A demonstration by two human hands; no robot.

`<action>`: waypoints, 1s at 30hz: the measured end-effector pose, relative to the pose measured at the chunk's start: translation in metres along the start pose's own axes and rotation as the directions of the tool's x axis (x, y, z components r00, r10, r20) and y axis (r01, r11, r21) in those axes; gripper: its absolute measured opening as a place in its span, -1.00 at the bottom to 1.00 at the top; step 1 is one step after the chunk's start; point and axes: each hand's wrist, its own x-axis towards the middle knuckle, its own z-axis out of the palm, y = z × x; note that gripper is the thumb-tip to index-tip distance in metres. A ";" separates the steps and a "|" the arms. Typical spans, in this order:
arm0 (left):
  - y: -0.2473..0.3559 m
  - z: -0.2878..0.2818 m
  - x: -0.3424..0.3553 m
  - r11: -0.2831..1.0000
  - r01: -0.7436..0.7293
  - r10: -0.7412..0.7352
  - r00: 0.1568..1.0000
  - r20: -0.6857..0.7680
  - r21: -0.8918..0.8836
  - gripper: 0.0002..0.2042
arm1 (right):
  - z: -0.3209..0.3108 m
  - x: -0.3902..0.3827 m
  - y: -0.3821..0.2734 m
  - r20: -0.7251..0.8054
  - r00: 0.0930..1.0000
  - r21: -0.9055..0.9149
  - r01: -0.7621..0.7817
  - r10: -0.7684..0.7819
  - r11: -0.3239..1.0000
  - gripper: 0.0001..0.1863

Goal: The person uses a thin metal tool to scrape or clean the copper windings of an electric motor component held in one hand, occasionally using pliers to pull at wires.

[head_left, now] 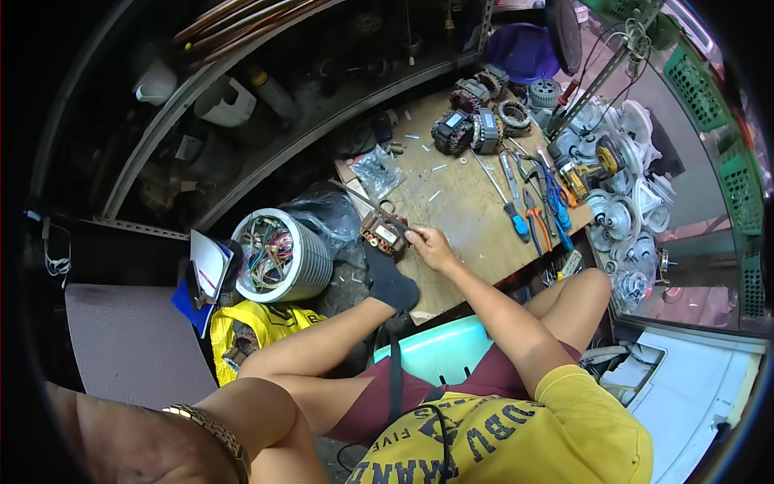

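Gripping: right hand (432,247) closed on motor stator (384,232), frame centre; left hand (121,448) state unclear.
Risk: stator perched at bench (468,218) edge; could slip off.

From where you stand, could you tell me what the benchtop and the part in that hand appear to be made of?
Benchtop: pale, scuffed board, likely unfinished plywood. Motor stator at the right hand: reddish-brown windings suggest enamelled copper; the grey core looks like bare steel, though it is small in view.
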 end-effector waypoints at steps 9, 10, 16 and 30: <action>-0.168 0.047 -0.117 0.727 0.500 -0.551 0.834 -0.035 0.471 -0.81 | -0.010 -0.002 0.014 -0.100 0.931 0.129 -0.338 0.352 0.932 -0.49; -0.202 0.040 -0.177 0.489 0.756 -0.789 0.596 -0.148 0.434 -0.71 | -0.016 -0.004 0.020 -0.107 0.926 0.129 -0.347 0.361 0.929 -0.49; -0.278 -0.036 -0.389 -0.118 0.699 -0.981 -0.191 0.025 0.705 0.14 | -0.054 0.048 0.007 0.063 0.905 0.212 -0.424 0.421 0.880 -0.48; -0.279 -0.033 -0.413 -0.114 0.927 -0.952 -0.205 0.228 0.357 -0.20 | 0.025 0.050 -0.077 -0.002 0.989 0.005 -0.147 0.147 0.989 -0.56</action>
